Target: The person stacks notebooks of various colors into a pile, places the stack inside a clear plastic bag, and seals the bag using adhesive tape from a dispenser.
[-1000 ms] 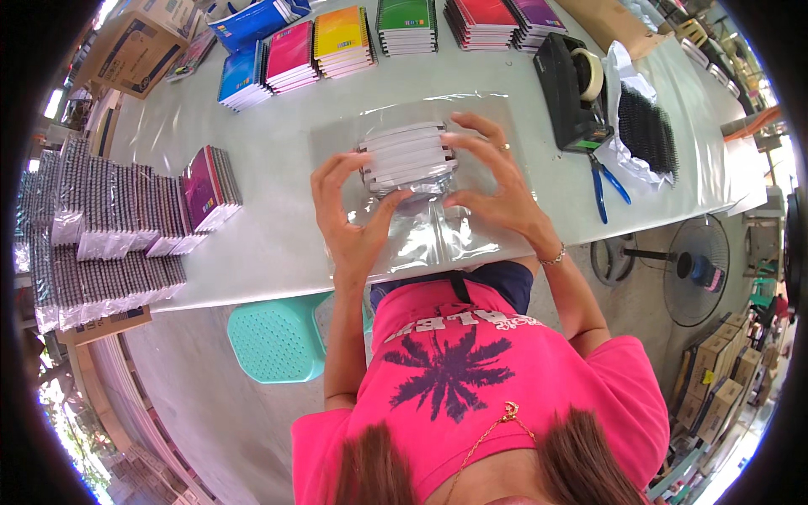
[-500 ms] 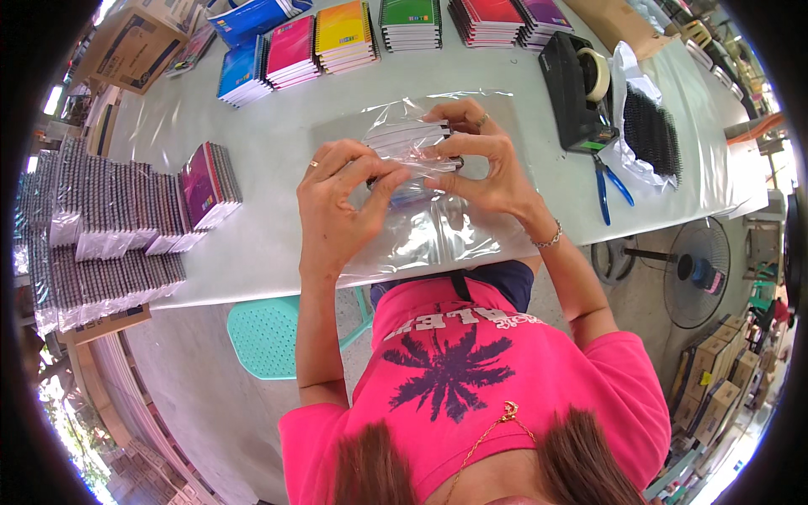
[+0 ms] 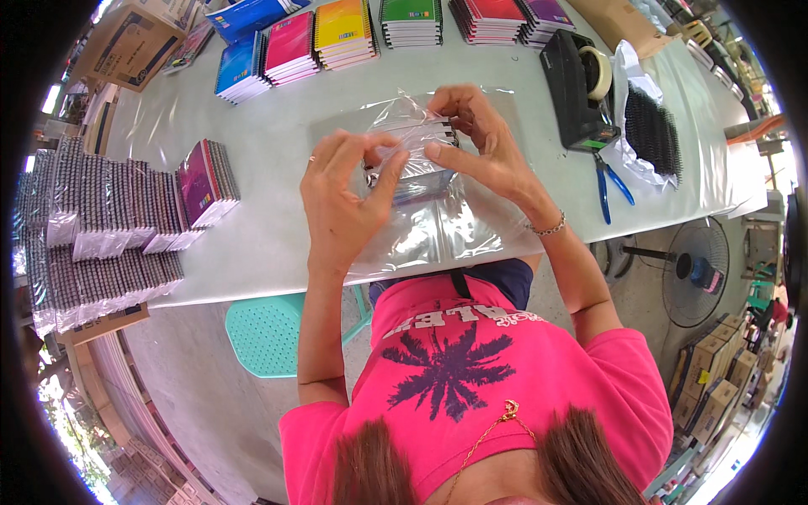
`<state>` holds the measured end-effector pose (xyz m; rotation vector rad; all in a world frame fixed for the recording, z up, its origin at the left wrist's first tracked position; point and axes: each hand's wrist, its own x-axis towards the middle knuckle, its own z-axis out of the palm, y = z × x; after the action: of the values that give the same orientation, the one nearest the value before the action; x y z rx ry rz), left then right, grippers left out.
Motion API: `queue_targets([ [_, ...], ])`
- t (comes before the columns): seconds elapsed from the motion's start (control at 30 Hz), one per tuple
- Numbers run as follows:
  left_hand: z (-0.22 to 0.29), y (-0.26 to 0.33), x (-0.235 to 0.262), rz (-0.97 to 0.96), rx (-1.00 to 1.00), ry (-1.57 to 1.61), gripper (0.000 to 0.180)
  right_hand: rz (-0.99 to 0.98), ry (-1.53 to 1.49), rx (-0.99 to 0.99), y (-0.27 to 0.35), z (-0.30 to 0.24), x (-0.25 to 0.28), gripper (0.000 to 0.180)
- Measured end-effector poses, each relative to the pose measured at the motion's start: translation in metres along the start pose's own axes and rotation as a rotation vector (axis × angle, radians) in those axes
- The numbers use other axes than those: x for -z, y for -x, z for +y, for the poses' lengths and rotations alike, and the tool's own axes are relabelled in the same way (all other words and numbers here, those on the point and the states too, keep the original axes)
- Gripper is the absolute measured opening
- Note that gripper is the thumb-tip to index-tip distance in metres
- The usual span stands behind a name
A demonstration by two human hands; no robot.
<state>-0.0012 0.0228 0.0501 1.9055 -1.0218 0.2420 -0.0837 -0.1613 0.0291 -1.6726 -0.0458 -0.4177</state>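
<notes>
A small stack of spiral notebooks (image 3: 418, 164) lies before me, edge side up, wrapped in clear plastic film (image 3: 406, 112). My left hand (image 3: 343, 189) is at the stack's left end, thumb and forefinger drawn together on the film; its fingertips are slightly blurred. Across the right end, my right hand (image 3: 488, 151) grips the wrapped stack, with the thumb pressing the film on the near side and the fingers curled over the far corner. Beneath the stack, more clear plastic sheet (image 3: 438, 240) is spread on the table.
Stacks of notebooks line the far edge, among them a yellow stack (image 3: 343, 34) and a green one (image 3: 411, 21). Wrapped notebooks (image 3: 105, 202) pile up at left. A tape dispenser (image 3: 572, 93), blue-handled pliers (image 3: 608, 189) and black binding coils (image 3: 652, 130) lie at right.
My left hand has shifted slightly left, away from the right hand. My right thumb has moved up onto the film, and more of the stack's near side shows between the hands.
</notes>
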Motion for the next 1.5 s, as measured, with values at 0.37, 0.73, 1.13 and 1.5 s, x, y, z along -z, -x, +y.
queue_targets([
  [0.37, -0.014, -0.004, -0.01, -0.182, 0.648, 0.972, 0.028, -0.094, -0.165, -0.168, -0.01, 0.01, 0.001, 0.044],
  [0.73, -0.018, -0.006, -0.01, -0.189, 0.521, 0.923, 0.016, -0.093, 0.211, 0.075, 0.002, -0.006, -0.001, 0.052],
  [1.13, -0.024, 0.007, 0.001, -0.173, -0.224, 0.091, 0.031, 0.196, 0.287, 0.144, 0.024, 0.003, -0.026, 0.031],
  [1.5, -0.023, 0.022, -0.026, 0.054, -0.322, 0.106, 0.018, 0.95, 0.752, -0.253, 0.086, 0.019, 0.166, 0.036],
])
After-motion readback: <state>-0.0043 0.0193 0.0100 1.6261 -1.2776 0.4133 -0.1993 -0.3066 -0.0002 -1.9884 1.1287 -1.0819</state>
